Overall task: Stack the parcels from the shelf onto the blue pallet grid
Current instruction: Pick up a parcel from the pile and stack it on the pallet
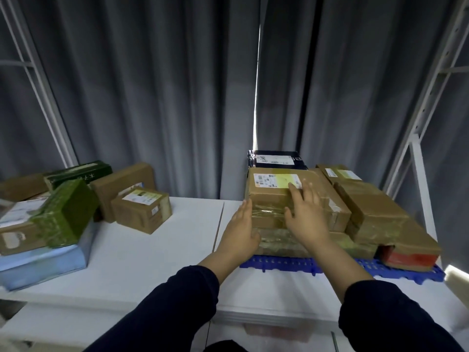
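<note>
Left of the blue pallet grid (284,264), unstacked parcels (142,209) remain.

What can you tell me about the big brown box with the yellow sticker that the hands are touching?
The big brown cardboard box with the yellow label lies flat on top of another taped parcel on the blue plastic pallet grid. Shiny clear tape wraps its front. A white and yellow shipping label sits on its top. The left hand presses its left side and the right hand rests open on top. A dark box stands behind it.
</note>
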